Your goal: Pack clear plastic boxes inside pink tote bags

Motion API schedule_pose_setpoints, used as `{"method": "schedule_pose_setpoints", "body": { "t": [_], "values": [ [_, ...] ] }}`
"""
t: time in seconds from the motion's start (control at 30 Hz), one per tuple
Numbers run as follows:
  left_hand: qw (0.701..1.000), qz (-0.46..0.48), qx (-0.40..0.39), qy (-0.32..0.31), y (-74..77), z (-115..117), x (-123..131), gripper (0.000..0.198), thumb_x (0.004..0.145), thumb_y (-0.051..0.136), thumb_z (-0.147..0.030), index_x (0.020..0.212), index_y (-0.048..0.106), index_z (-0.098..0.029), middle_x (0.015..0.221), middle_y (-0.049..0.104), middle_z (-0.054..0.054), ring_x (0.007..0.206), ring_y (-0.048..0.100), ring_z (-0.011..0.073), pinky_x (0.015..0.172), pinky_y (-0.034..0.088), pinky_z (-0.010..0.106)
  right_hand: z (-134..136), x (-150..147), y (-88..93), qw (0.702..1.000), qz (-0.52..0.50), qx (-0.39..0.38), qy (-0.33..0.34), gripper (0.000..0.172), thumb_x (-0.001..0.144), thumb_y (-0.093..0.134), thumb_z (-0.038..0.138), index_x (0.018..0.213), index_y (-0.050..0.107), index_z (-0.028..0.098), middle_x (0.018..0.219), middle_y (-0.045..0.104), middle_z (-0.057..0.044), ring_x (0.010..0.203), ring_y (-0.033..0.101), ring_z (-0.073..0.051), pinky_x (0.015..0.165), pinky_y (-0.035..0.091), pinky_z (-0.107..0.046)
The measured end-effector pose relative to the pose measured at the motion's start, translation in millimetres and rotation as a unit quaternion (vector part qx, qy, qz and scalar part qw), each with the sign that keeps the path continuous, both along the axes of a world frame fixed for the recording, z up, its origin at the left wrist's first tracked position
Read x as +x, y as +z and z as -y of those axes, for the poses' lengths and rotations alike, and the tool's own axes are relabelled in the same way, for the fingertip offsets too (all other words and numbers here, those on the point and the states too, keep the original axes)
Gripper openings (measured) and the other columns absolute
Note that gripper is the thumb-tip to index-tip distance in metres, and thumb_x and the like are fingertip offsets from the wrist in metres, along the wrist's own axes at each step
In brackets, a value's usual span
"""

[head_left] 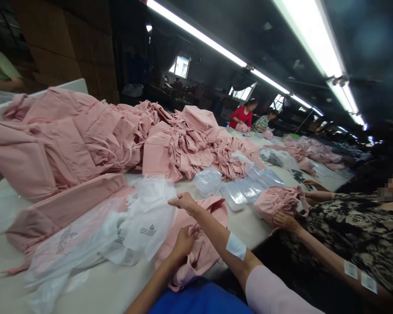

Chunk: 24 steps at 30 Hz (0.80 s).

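Observation:
My left hand (pixel 185 242) is closed on a bunched pink fabric piece (pixel 211 222) at the table's front edge, just above my blue-covered lap. Reaching across it, my right hand (pixel 185 203) pinches the right edge of a clear printed plastic bag (pixel 152 218). More such bags lie loosely overlapped to the left, with dark print on them. A long folded pink piece (pixel 75 200) rests partly under these bags. The fingertips of my right hand are small in view, and part of the left hand's grip is hidden in the folds.
A big heap of pink fabric goods (pixel 94 135) spans the table's far side. Clear plastic boxes (pixel 237 194) lie right of my hands. At my right, a co-worker's hands (pixel 286 221) hold another pink piece (pixel 275 203). Other people work farther down the table.

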State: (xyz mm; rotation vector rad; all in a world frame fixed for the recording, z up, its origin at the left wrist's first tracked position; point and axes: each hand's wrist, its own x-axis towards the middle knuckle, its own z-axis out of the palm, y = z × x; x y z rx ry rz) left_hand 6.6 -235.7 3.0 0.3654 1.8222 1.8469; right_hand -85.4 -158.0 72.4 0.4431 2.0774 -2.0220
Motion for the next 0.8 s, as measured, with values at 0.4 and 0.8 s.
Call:
{"method": "schedule_pose_setpoints", "body": {
  "t": [0.4,0.8],
  "values": [
    [0.927,0.255,0.274,0.007,28.7,53,-13,0.052,0.078,0.075,-0.033,0.123,0.058,-0.013,0.132,0.056,0.017,0.121,0.054,0.0297,0.100,0.048,0.041,-38,68,16.6,0.996,-0.076,0.031,0.047,0.049,0.070,0.070,0.061,0.063,0.055,0.015,0.043,0.044,0.006,0.040,0.035,-0.006,0.043,0.020,-0.021],
    [0.837,0.293,0.369,0.280,54.0,75,-39,0.035,0.093,0.049,-0.005,0.121,0.063,-0.021,0.113,0.069,0.008,0.109,0.063,0.0188,0.087,0.057,0.028,-3,100,60.4,0.979,-0.173,0.107,0.018,0.041,0.067,0.078,0.054,0.078,0.070,0.016,0.072,0.062,-0.001,0.054,0.045,-0.009,0.050,0.035,-0.022]
  ]
}}
